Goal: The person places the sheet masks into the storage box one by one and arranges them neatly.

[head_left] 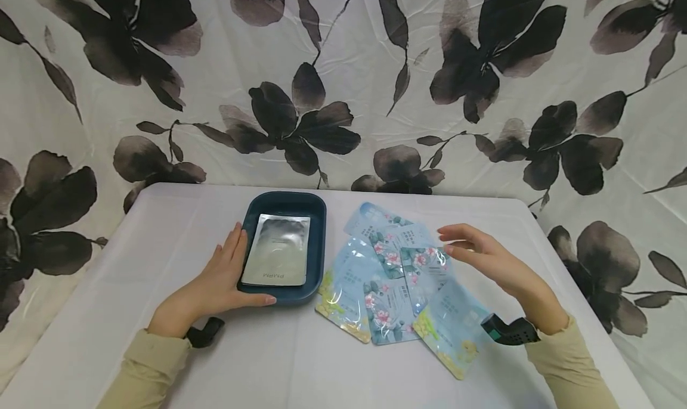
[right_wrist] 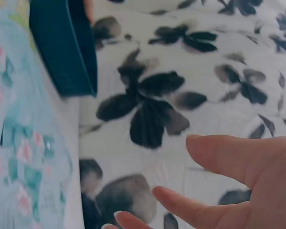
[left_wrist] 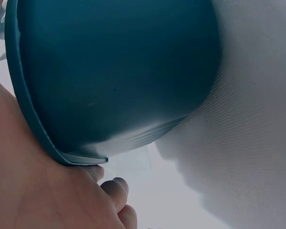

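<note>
A dark teal tray [head_left: 316, 248] stands on the table, with a silver sheet mask packet [head_left: 278, 251] lying flat in it. My left hand [head_left: 220, 278] rests against the tray's left side, fingers along the rim and thumb at its near edge. The left wrist view shows the tray's outer wall [left_wrist: 119, 62] close up beside the hand. To the right lie several blue sheet mask packets [head_left: 389, 307], overlapping, with pink or yellow flower prints. My right hand [head_left: 488, 260] hovers by the upper right packets, fingers slightly bent and apart from the thumb, holding nothing.
White cloth covers the table [head_left: 257, 361]. A white curtain [head_left: 376, 129] with dark flowers hangs behind the table's far edge. Each wrist carries a small black camera; the right one [head_left: 510, 330] is above the lower right packet.
</note>
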Action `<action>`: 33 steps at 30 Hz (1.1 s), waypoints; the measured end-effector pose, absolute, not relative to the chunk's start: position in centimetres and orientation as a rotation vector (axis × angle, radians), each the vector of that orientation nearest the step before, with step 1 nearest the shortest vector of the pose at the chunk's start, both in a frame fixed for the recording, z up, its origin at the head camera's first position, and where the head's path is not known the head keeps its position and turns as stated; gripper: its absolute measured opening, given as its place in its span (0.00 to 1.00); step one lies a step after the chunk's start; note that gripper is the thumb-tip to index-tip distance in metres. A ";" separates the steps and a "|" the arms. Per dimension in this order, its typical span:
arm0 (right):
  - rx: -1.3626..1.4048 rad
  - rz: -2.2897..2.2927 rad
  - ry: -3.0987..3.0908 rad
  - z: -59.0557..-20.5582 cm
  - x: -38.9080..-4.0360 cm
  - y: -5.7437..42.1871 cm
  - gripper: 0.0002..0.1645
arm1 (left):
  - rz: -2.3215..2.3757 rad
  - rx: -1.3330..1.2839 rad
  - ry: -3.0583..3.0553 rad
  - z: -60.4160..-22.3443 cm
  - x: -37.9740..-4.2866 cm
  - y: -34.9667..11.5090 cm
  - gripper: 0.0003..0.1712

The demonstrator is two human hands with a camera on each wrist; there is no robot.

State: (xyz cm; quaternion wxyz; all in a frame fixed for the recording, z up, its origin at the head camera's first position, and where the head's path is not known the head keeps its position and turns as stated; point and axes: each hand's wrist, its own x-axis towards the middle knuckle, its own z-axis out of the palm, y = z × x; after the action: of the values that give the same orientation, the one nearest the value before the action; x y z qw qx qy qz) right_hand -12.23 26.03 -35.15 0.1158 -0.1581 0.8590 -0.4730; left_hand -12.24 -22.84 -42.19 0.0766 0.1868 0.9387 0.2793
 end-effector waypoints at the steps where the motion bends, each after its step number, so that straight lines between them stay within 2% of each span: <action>1: -0.448 -1.362 2.539 -35.2 -11.9 26.7 0.27 | 0.840 0.555 2.812 -42.3 -12.2 -22.8 0.83; 11: -0.185 -1.248 2.660 -38.5 -9.1 32.0 0.30 | 0.839 0.554 2.810 -42.3 -12.3 -23.0 0.84; 19: -0.032 -1.143 2.598 -41.2 -7.1 32.9 0.31 | 0.841 0.556 2.808 -42.3 -12.3 -23.0 0.84; 25: 0.106 -1.098 2.575 -42.4 -6.2 32.3 0.39 | 0.837 0.540 2.810 -42.1 -12.2 -22.9 0.84; 33: -0.033 -0.962 2.711 -44.2 -6.6 31.1 0.48 | 0.836 0.552 2.815 -41.8 -12.2 -22.9 0.84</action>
State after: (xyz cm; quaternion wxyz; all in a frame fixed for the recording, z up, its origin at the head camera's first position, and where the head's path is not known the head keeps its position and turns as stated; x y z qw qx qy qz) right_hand -6.64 31.13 -44.19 0.1322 -0.0113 0.9340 -0.3316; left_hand -12.24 -22.88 -41.83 0.0767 0.1842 0.9394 0.2789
